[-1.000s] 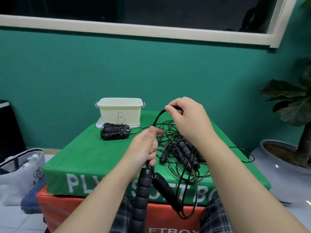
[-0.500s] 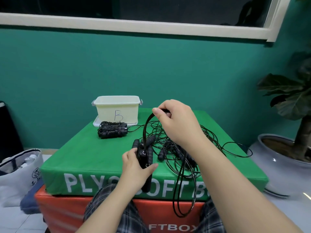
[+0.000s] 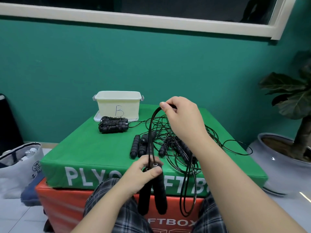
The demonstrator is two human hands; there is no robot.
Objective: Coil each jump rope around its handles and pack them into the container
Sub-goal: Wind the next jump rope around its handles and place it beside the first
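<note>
My left hand [image 3: 143, 172] grips the tops of two black jump rope handles [image 3: 152, 197], which hang side by side in front of the green box. Their black cord [image 3: 152, 125] rises to my right hand [image 3: 181, 118], which pinches it above the box, and a long loop [image 3: 187, 195] hangs down past the front edge. A finished coiled rope [image 3: 113, 126] lies in front of the cream container [image 3: 117, 105] marked B at the back left. Loose handles [image 3: 138, 147] and a tangle of cords [image 3: 181, 145] lie under my right forearm.
The green soft box [image 3: 80, 148] sits on an orange one [image 3: 64, 202]. A grey bag [image 3: 18, 165] stands on the floor at left. A potted plant [image 3: 289, 128] in a grey pot stands at right. The teal wall is close behind.
My left hand has turned the two handles so they point down in front of the box. My right hand still pinches the cord and has stayed above the tangle.
</note>
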